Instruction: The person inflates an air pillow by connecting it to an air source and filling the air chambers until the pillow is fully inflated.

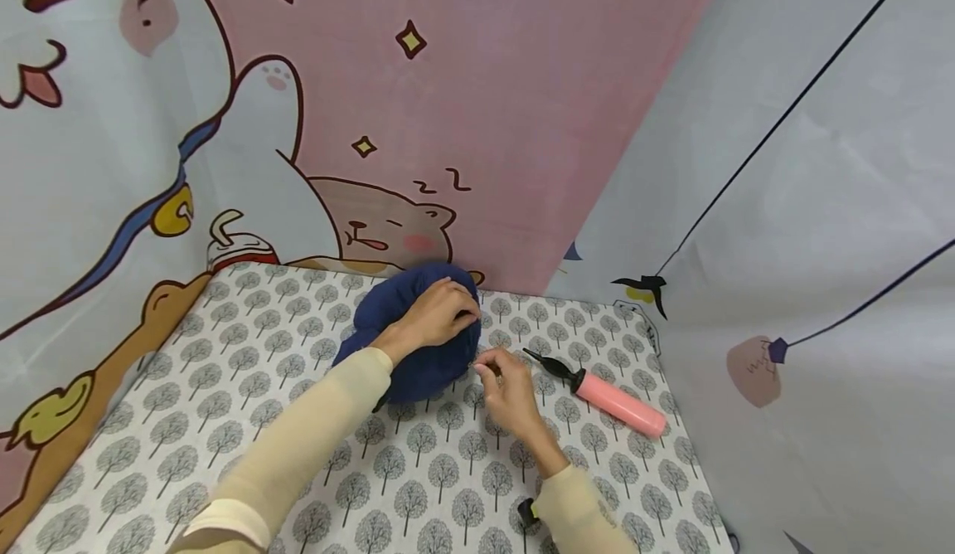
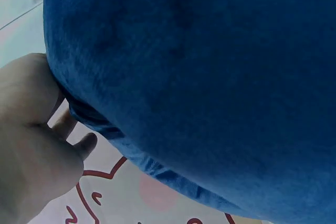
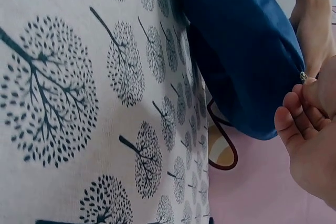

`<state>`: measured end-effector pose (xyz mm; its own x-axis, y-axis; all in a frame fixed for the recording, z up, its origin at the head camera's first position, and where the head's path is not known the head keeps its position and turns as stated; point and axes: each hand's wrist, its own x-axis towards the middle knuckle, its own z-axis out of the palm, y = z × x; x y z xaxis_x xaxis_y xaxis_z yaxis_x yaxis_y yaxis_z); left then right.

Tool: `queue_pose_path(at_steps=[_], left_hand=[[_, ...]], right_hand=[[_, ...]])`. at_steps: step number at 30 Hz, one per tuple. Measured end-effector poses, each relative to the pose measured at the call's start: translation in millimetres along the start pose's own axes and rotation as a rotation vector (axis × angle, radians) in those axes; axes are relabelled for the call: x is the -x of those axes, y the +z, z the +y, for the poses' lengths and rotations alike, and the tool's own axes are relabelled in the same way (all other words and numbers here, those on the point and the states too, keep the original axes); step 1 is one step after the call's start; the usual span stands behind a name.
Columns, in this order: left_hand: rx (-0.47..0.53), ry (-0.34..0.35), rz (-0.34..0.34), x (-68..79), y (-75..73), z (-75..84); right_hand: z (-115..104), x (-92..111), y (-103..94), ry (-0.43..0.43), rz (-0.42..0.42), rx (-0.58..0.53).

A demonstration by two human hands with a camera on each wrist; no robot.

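Observation:
A dark blue plush neck pillow [image 1: 448, 367] stands on the table near the back wall, its velvety surface filling most of the left wrist view. My left hand [image 1: 438, 313] grips its upper edge, with fingers curled at the seam, partly hidden behind the fabric in the left wrist view. To the right, my right hand [image 1: 513, 392] is at the pillow's side. Its thumb and forefinger pinch a small metal zipper pull [image 3: 303, 77] on the pillow's edge, as the right wrist view shows. The other right fingers are loosely bent.
On the right side of the table lies a pink hand pump [image 1: 619, 403] with a black nozzle. A tree-patterned cloth [image 1: 440, 475] covers the table. Behind hangs a pink and white cartoon backdrop [image 1: 522, 123]. A small black item [image 1: 528, 512] is beside the right sleeve.

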<state>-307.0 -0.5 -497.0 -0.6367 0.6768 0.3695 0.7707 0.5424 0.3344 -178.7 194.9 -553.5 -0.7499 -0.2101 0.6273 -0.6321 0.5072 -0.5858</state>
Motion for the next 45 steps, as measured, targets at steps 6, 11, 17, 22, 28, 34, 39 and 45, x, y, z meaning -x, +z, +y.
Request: queue_pose_path(at_steps=[6,11,17,22,28,34,39,45], left_hand=[[0.082,-0.013,0.139,-9.1,32.0,-42.3],[0.017,-0.053,0.169,-9.3,38.6,-40.3],[0.079,-0.087,0.109,-2.6,4.8,-1.8],[0.194,-0.148,0.002,10.1,-26.0,12.9],[0.208,-0.257,0.021,36.2,-48.4,-11.3],[0.204,-0.372,0.024,68.2,-54.4,-48.3],[0.190,-0.448,-0.016,88.6,-47.9,-70.7],[0.227,-0.524,-0.050,103.0,-19.9,-114.3]], right_hand=[[-10,1,11.1,0.000,-0.037,-0.005],[-14,3,15.6,0.055,-0.033,-0.011],[-6,11,9.9,0.144,-0.038,0.003],[9,22,1.3,0.301,-0.046,0.013],[22,32,-12.0,0.473,-0.098,-0.022],[18,41,-12.1,0.466,-0.090,-0.016],[6,43,-1.7,0.411,-0.007,0.072],[-4,39,16.1,0.509,0.014,0.130]])
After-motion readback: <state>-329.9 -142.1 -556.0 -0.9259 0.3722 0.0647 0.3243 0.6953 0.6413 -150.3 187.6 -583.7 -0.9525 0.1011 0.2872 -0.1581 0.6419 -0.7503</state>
